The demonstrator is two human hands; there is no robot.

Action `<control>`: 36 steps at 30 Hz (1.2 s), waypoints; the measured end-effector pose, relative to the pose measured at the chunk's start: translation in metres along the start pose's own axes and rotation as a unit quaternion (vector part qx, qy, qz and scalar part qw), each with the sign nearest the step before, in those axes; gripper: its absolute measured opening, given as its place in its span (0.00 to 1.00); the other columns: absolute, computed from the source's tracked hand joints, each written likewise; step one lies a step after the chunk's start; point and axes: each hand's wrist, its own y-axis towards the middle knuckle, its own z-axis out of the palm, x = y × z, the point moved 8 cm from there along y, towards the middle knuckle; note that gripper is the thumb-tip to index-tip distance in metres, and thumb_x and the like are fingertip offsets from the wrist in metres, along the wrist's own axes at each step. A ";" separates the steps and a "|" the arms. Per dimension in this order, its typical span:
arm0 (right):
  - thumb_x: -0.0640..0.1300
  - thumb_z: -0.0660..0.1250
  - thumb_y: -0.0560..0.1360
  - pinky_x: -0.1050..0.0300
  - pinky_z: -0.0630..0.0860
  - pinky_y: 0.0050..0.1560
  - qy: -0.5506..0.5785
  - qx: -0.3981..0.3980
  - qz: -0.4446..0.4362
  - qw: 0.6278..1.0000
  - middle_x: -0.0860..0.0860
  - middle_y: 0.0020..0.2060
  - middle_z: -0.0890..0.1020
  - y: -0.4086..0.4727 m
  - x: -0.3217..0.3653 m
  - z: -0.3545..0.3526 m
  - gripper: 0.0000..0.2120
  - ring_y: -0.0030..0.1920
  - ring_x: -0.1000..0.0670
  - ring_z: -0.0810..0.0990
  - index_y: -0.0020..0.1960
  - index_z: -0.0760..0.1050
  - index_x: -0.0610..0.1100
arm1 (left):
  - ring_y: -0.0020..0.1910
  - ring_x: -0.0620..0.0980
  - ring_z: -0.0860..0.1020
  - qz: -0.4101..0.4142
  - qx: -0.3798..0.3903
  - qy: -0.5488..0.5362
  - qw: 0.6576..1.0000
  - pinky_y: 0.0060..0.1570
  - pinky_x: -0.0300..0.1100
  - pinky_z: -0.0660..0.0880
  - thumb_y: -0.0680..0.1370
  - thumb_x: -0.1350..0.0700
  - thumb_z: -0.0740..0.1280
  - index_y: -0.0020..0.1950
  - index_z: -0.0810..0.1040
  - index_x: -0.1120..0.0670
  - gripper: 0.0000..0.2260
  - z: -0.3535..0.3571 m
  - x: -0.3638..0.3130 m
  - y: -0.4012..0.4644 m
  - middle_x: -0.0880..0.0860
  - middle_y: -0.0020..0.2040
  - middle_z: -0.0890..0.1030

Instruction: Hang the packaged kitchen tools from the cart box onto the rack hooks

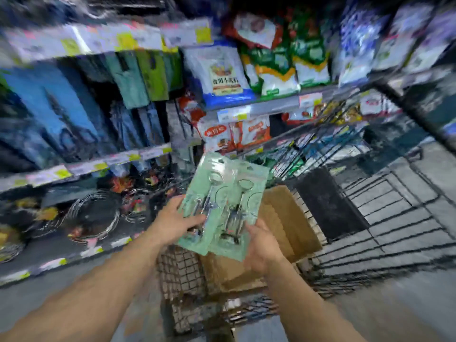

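While both hands [217,233] grip green packages [223,206], blurred store shelves [271,102] beyond wire cart [370,218].

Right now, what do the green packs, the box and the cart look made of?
Green packs: matte mint card under glossy clear plastic, judging by glare; the tools inside look metallic. Box: plain brown corrugated cardboard, dull. Cart: dark wire mesh, probably coated metal.

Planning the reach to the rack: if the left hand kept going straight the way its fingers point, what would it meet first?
The left hand already grips the green packages; past them probably the cardboard box. Depth unclear.
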 end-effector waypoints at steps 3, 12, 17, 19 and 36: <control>0.55 0.72 0.71 0.30 0.66 0.67 -0.022 0.036 -0.086 0.995 0.46 0.69 0.74 -0.049 0.001 0.082 0.29 0.68 0.39 0.73 0.69 0.70 0.52 | 0.51 0.51 0.82 0.033 -0.060 -0.032 0.997 0.48 0.42 0.78 0.66 0.47 0.80 0.67 0.74 0.53 0.32 -0.088 0.017 -0.051 0.53 0.57 0.83; 0.48 0.77 0.69 0.45 0.73 0.64 -0.174 0.241 -0.228 0.927 0.51 0.61 0.80 -0.253 -0.077 0.391 0.26 0.59 0.49 0.78 0.63 0.71 0.48 | 0.42 0.46 0.79 0.083 -0.275 -0.162 0.944 0.40 0.41 0.77 0.73 0.56 0.77 0.63 0.73 0.53 0.22 -0.382 0.101 -0.266 0.53 0.53 0.82; 0.46 0.77 0.70 0.41 0.69 0.69 -0.204 0.327 -0.267 0.883 0.47 0.71 0.72 -0.338 -0.126 0.518 0.35 0.68 0.44 0.73 0.72 0.66 0.46 | 0.49 0.52 0.82 0.079 -0.372 -0.201 0.903 0.51 0.49 0.80 0.72 0.55 0.78 0.63 0.73 0.53 0.23 -0.495 0.163 -0.363 0.52 0.53 0.84; 0.47 0.75 0.71 0.44 0.63 0.72 -0.220 0.358 -0.263 0.868 0.49 0.76 0.62 -0.355 -0.148 0.560 0.42 0.74 0.44 0.64 0.78 0.56 0.47 | 0.46 0.49 0.82 0.082 -0.398 -0.228 0.885 0.41 0.43 0.79 0.73 0.57 0.77 0.63 0.73 0.53 0.21 -0.528 0.185 -0.390 0.50 0.51 0.83; 0.54 0.74 0.71 0.46 0.66 0.69 -0.229 0.482 -0.276 0.799 0.55 0.71 0.69 -0.418 -0.230 0.900 0.35 0.69 0.48 0.69 0.72 0.64 0.48 | 0.46 0.50 0.83 0.094 -0.527 -0.243 0.809 0.37 0.43 0.80 0.74 0.56 0.76 0.55 0.74 0.48 0.15 -0.818 0.263 -0.449 0.51 0.50 0.84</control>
